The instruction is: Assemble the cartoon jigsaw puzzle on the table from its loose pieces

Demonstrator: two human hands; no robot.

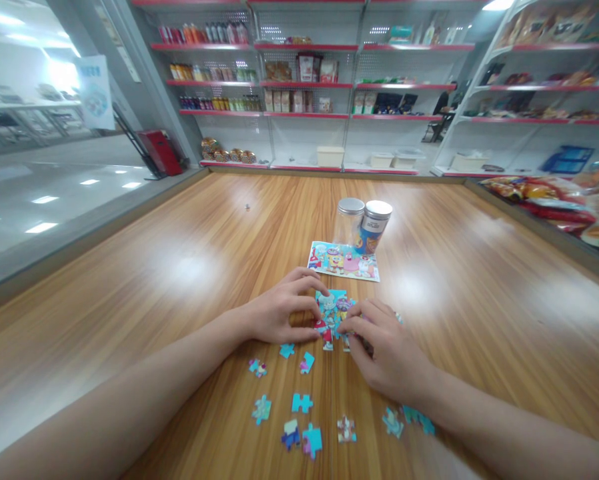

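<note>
My left hand (279, 310) curves over the left side of a partly assembled cartoon jigsaw puzzle (332, 313), its fingertips on the pieces. My right hand (384, 350) presses in from the right, fingertips at the puzzle's edge. Whether either hand grips a piece is hidden. Several loose blue and pink puzzle pieces (302, 403) lie scattered below the hands. Beyond the puzzle lies a picture card (343, 261) of the same cartoon. Behind it stand a clear jar with a silver lid (350, 221) and a blue-labelled canister (374, 227).
All this lies on a long wooden table (469, 347), with a tiny object (247, 207) on its far left. Red-edged shelves of packaged goods (304, 87) stand beyond the far edge. Bagged snacks (539, 203) lie along the right side, and a glass-fronted counter (39, 120) stands left.
</note>
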